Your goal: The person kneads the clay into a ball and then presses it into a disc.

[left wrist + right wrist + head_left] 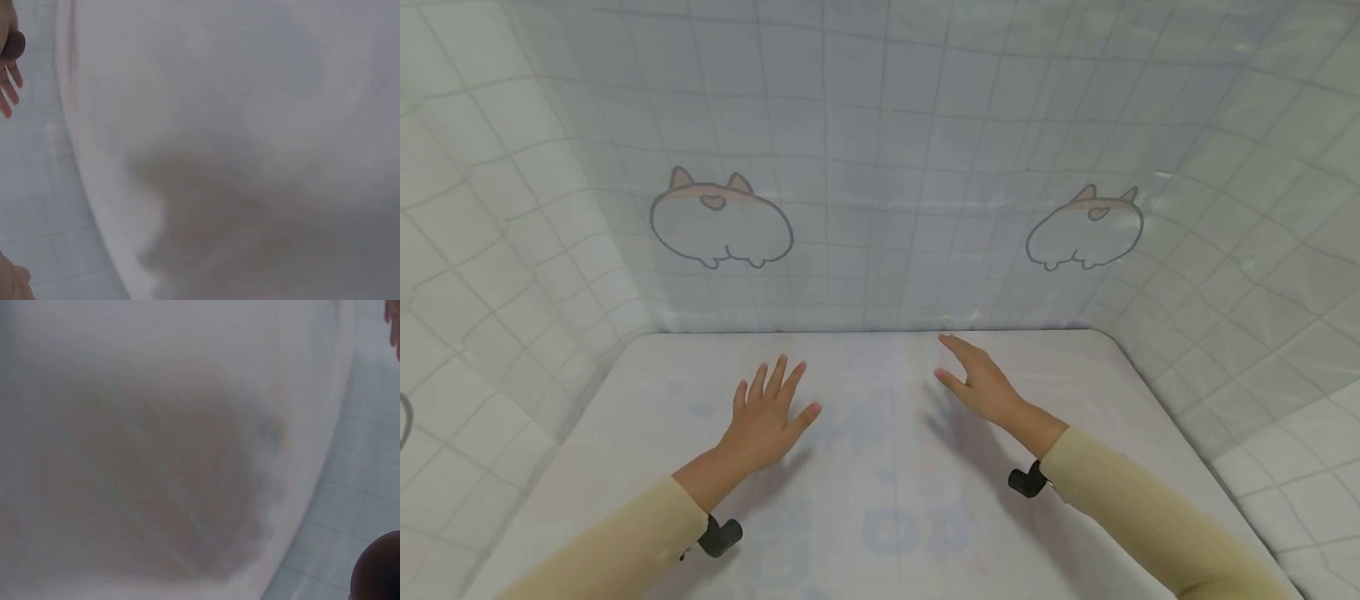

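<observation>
My left hand (762, 425) hovers over the left half of a pale table surface (880, 367), its fingers spread and the thumb pointing right. Across from it, my right hand (988, 387) is held above the right half, fingers extended toward the back edge and thumb apart. Both palms have nothing in them, and shadows fall on the surface below. In the left wrist view, part of a hand (11, 281) shows at the lower left corner and the other hand's fingers (9, 87) at the upper left. Fingertips (393, 325) appear at the right wrist view's upper right.
A light tiled-pattern curtain (880, 167) rises behind the table, with two cartoon animal drawings, one left (722, 221) and one right (1086, 231). Similar sheets flank both sides. Small black devices sit under the left wrist (721, 537) and right wrist (1027, 481). Faint blue prints mark the tabletop.
</observation>
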A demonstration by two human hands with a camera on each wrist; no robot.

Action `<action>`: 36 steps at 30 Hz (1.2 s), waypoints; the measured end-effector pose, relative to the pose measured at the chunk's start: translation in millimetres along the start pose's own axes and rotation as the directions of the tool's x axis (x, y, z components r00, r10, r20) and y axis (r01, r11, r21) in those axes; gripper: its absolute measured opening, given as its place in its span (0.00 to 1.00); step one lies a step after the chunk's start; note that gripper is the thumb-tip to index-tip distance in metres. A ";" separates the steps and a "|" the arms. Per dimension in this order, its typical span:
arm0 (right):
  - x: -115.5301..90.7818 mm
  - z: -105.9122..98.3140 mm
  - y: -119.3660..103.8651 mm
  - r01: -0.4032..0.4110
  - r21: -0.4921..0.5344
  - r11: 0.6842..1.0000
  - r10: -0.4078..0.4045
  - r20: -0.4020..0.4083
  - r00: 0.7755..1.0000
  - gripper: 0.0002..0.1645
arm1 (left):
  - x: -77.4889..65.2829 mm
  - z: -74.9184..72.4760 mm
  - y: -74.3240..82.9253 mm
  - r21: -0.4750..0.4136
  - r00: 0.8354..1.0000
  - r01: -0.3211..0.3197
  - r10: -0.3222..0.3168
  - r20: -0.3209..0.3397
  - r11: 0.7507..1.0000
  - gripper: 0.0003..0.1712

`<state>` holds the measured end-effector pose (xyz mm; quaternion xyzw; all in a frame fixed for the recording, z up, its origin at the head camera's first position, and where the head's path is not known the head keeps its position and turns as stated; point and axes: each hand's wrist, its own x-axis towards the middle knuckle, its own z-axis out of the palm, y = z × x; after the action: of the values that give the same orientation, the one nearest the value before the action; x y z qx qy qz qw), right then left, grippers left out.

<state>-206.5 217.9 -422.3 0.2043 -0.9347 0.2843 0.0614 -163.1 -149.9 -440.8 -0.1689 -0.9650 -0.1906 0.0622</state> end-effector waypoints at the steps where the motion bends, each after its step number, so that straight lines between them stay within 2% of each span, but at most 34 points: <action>1: 0.2 3.7 2.7 -0.014 -0.010 1.000 0.014 0.018 1.000 0.40 | 0.0 2.9 -1.8 0.011 1.000 0.004 -0.004 0.006 1.000 0.46; 8: -1.2 25.7 12.1 -0.100 -0.068 0.993 0.106 0.105 0.989 0.39 | 1.7 18.4 -13.6 0.079 0.998 0.018 -0.022 0.050 0.997 0.48; 13: -2.5 40.3 15.4 -0.118 -0.125 0.985 0.136 0.148 0.980 0.39 | -1.2 24.0 -21.0 0.103 0.995 0.038 -0.047 0.089 0.994 0.49; 19: -2.2 51.5 22.8 -0.150 -0.235 0.960 0.200 0.203 0.959 0.42 | 3.9 35.6 -36.1 0.117 0.991 0.033 -0.047 0.125 0.993 0.53; 21: -2.4 56.3 26.2 -0.148 -0.273 0.950 0.210 0.213 0.954 0.43 | 3.3 35.8 -38.5 0.119 0.990 0.027 -0.043 0.134 0.993 0.53; 27: -3.3 71.8 38.1 -0.133 -0.332 0.934 0.226 0.259 0.939 0.53 | -4.0 25.6 -32.0 0.103 0.988 0.029 -0.044 0.145 0.994 0.50; 31: -3.1 77.9 44.1 -0.126 -0.365 0.922 0.219 0.225 0.950 0.55 | -5.3 29.7 -34.9 0.063 0.988 0.036 -0.045 0.147 0.997 0.50; 36: -3.4 79.1 47.3 -0.102 -0.382 0.918 0.186 0.190 0.964 0.56 | -2.1 37.6 -36.5 0.068 0.981 0.053 -0.065 0.182 0.996 0.54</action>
<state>-223.1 210.8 -512.7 0.1498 -0.9849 0.0828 -0.0275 -176.1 -167.7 -488.4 -0.1551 -0.9767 -0.1457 -0.0278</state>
